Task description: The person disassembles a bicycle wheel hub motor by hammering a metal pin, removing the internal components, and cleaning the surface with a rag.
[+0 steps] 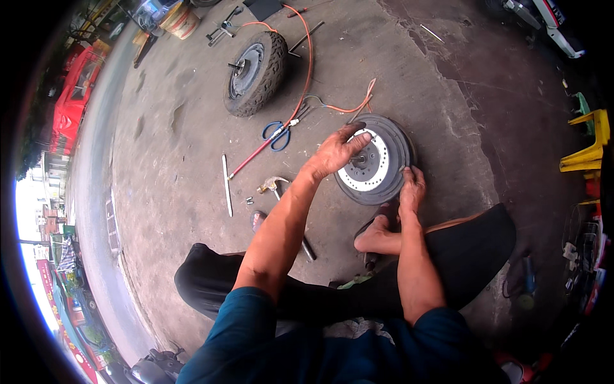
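In front of me a small wheel (378, 177) lies on the concrete, with a white, hole-ringed brake disc and a short axle at its hub. A dark rubber tire (365, 194) surrounds it. My left hand (338, 151) is over the wheel's far left side, fingers curled at the tire's edge and thumb lying over the disc. At the near right edge, my right hand (411, 185) grips the tire, with the thumb on top; its other fingers are partly hidden. My bare foot (377, 237) is close below the wheel.
Left of the wheel lie blue-handled scissors (276, 136), a red air hose (311, 57) with its red wand, a claw hammer (274, 185) and a pale strip (226, 185). A knobby-tired wheel (259, 73) stands beyond. At right is a yellow stool (593, 144).
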`<state>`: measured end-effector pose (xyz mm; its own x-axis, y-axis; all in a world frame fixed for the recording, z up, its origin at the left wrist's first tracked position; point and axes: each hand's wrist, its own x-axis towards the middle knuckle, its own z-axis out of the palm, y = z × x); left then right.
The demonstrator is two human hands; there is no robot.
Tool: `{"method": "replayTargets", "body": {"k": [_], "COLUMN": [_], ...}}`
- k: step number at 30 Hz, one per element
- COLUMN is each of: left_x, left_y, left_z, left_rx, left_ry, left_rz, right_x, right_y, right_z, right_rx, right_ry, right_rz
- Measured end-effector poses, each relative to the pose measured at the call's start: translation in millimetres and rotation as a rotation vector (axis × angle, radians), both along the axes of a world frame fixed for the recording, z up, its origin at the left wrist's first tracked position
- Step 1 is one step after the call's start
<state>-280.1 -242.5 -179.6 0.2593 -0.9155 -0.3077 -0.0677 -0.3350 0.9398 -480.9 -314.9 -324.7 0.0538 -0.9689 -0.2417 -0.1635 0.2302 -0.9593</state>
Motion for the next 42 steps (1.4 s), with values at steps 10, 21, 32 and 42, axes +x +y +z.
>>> {"method": "replayTargets", "body": {"k": [10, 21, 32, 42], "left_x": [-13.4, 36.1, 14.4, -8.3], "left_y": [47.6, 57.7, 12.8, 36.5], "left_z": [-29.3, -110.3, -31.8, -50.2], "left_rx": [0.325, 0.221, -0.208, 0.154], "left_ry": [0.315, -0.476, -0.075, -0.029], "left_rz": [0.023, 0.291, 0.257, 0.421], "right_x": [-0.2, 12.2, 3.9, -1.4], "right_y": [6.5, 6.8, 4.4, 13.5], "right_z": [-3.3, -10.0, -18.4, -9.7], "right_rx": [-0.053, -0.084, -0.137, -0.116], "right_ry": [-0.079, -0.021, 0.038, 0.017], "right_rz": [-0.055, 0.014, -0.026, -0.060]}}
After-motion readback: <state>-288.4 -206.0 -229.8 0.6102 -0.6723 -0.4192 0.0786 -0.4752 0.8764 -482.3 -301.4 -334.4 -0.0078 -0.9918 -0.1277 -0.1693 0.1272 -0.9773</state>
